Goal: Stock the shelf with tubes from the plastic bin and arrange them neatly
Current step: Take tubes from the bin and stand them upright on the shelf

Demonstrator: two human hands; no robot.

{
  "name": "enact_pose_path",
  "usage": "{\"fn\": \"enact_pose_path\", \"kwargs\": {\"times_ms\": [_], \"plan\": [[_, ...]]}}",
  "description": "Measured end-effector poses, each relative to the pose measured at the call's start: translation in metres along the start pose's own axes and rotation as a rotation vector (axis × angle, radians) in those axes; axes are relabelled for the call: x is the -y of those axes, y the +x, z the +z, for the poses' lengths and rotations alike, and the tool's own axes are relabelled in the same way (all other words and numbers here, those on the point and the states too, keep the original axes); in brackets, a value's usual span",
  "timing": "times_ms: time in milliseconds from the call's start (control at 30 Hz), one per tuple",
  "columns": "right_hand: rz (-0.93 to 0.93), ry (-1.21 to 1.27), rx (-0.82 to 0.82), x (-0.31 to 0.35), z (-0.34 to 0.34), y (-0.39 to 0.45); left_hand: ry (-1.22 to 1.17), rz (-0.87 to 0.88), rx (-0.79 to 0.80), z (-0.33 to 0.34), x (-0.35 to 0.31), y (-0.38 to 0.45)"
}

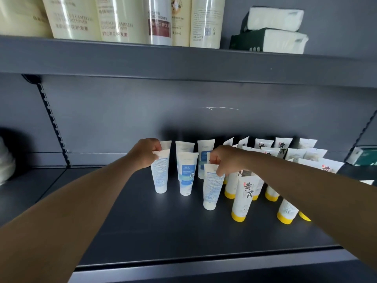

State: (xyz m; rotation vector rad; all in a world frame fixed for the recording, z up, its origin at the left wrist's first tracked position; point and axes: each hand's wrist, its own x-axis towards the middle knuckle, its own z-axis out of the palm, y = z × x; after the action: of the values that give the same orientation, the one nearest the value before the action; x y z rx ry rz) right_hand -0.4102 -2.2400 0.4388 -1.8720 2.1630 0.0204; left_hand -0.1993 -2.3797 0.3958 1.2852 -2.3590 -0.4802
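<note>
Tubes, white-capped, light, soft-walled: we are standing them cap-down on the shelf (163, 227). Left hand (145, 153) is pinching the left tube (160, 173) by its stiff crimp; right hand (225, 160) is pinching the near tube (212, 186) likewise. Tippy, we judge.

Dark grey metal back panel (122, 111), slotted upright (53, 123), upper shelf board (183, 62)
</note>
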Motion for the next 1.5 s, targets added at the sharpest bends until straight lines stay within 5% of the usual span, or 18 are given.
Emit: {"fn": "enact_pose_path", "kwargs": {"times_ms": [900,1500], "plan": [[-0.065,0.027,-0.062,-0.011,-0.023,-0.02,0.075,-0.003,-0.035,-0.022,-0.031,-0.014],[-0.124,0.104,-0.08,-0.076,-0.016,-0.21,0.15,-0.028,-0.071,-0.007,-0.163,-0.174]]}}
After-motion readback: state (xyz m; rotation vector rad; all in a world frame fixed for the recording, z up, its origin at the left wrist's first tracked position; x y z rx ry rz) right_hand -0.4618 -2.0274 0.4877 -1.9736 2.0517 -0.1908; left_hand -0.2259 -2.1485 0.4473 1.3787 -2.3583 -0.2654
